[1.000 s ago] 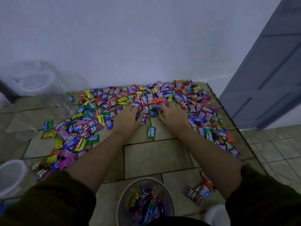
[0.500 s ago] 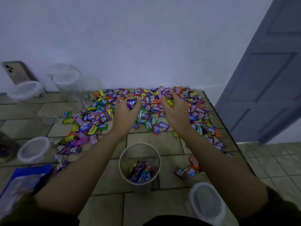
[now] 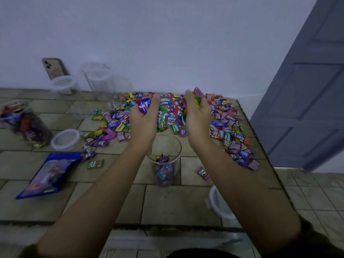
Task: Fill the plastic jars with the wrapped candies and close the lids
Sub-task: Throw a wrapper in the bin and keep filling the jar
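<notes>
A heap of bright wrapped candies [image 3: 226, 125] spreads over the tiled counter [image 3: 178, 202]. An open clear plastic jar [image 3: 164, 161] stands upright in front of the heap, partly filled with candies. My left hand [image 3: 144, 121] and my right hand [image 3: 196, 116] are raised side by side just above and behind the jar's mouth. Both are cupped around handfuls of candies. A white lid [image 3: 220, 205] lies near the counter's front edge, partly hidden by my right forearm.
A candy-filled jar [image 3: 26, 123] lies at far left beside a white lid [image 3: 65, 139]. Empty clear jars [image 3: 100, 84] and a phone [image 3: 55, 68] stand by the wall. A blue candy bag [image 3: 49, 174] lies front left. The counter's edge and a grey door [image 3: 307, 101] are right.
Both hands scooped candies from the heap, lifted them and drew back toward the jar. The view has pulled back, so more of the counter shows.
</notes>
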